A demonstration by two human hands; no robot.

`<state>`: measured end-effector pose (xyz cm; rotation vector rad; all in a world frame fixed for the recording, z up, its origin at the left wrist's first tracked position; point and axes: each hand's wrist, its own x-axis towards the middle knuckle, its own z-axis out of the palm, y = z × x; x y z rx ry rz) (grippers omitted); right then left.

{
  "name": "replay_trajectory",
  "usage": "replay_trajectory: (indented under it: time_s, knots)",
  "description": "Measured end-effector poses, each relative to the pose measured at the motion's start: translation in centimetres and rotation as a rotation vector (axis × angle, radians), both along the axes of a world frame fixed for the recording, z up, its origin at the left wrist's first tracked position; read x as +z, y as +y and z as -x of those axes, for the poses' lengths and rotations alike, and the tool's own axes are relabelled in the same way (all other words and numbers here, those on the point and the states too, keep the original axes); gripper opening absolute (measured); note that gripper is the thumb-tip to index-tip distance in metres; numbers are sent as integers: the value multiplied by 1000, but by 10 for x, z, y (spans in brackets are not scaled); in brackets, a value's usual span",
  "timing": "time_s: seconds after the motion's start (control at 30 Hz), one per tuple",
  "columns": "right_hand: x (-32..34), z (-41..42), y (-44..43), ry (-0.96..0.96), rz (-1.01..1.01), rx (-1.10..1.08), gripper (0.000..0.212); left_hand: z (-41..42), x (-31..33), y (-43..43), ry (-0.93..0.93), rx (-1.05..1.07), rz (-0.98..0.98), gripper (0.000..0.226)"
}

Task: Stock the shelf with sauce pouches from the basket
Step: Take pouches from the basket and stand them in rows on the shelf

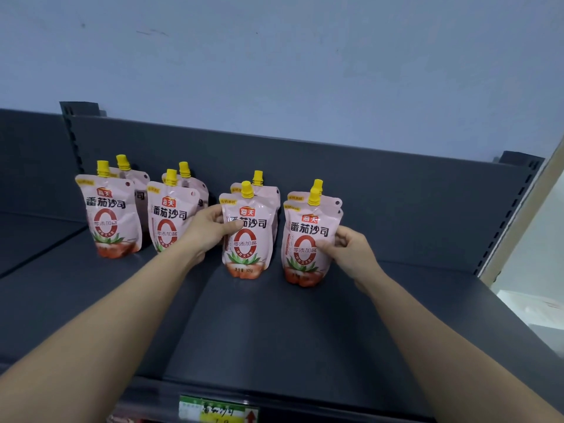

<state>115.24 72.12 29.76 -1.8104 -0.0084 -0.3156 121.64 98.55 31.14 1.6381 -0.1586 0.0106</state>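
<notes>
Several pink sauce pouches with yellow caps stand upright in pairs, one behind the other, on the dark grey shelf (274, 325). My left hand (210, 228) grips the left edge of the third front pouch (248, 239), thumb across its label. My right hand (346, 248) pinches the right edge of the rightmost front pouch (305, 242). Both held pouches stand on the shelf. Two more pairs, the far-left pouch (111, 221) and the second pouch (166, 221) in front, stand untouched to the left. The basket is out of view.
The shelf's back panel (396, 190) rises behind the pouches, with slotted uprights at both ends. A price label (218, 410) is clipped to the front rail. A pale wall is above; a light-coloured floor area shows at the far right.
</notes>
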Motion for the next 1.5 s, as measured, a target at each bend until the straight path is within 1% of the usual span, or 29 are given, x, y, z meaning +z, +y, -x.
replay_trajectory:
  time_s: [0.1, 0.17, 0.27, 0.33, 0.4, 0.47, 0.53, 0.63, 0.7, 0.77, 0.87, 0.93, 1.03, 1.13, 1.23, 1.4, 1.5]
  knots:
    - [-2, 1, -2, 4, 19, -14, 18, 2, 0, -1, -30, 84, -90, 24]
    - [-2, 2, -3, 3, 44, -33, 18, 5, 2, -1, -75, 142, -193, 32]
    - [-1, 6, -2, -13, 94, -70, 24, 14, 8, -2, -173, 197, -404, 41]
    - [1, 11, 1, -43, 146, -133, 29, 22, 13, -4, -248, 244, -567, 44]
    - [4, 17, 5, -108, 266, -279, 34, 32, 17, -5, -321, 277, -691, 45]
    - [8, 25, 10, -219, 379, -438, 37, 44, 19, -4, -404, 277, -773, 38]
    - [15, 33, 19, -349, 435, -473, 35, 56, 21, 0, -459, 262, -833, 37]
    - [25, 44, 38, -486, 559, -365, 35, 77, 22, 10, -471, 259, -997, 48]
    - [30, 49, 53, -536, 659, -272, 36, 91, 22, 19, -459, 267, -1106, 49]
    - [31, 53, 70, -531, 729, -184, 38, 107, 22, 32, -445, 298, -1206, 45]
    - [27, 59, 97, -484, 831, -58, 49, 132, 24, 56, -430, 375, -1389, 34]
    - [24, 63, 118, -462, 908, 23, 56, 149, 24, 75, -415, 432, -1518, 34]
    - [19, 69, 150, -431, 981, 165, 58, 176, 21, 109, -378, 497, -1666, 37]
    - [15, 79, 184, -421, 1048, 266, 54, 205, 16, 144, -315, 555, -1739, 37]
    - [11, 90, 223, -415, 1076, 404, 57, 237, 12, 181, -224, 611, -1782, 35]
    - [9, 116, 296, -447, 1097, 595, 63, 297, 5, 241, -41, 713, -1754, 34]
    - [4, 137, 343, -485, 1122, 668, 57, 335, -3, 276, 63, 749, -1759, 33]
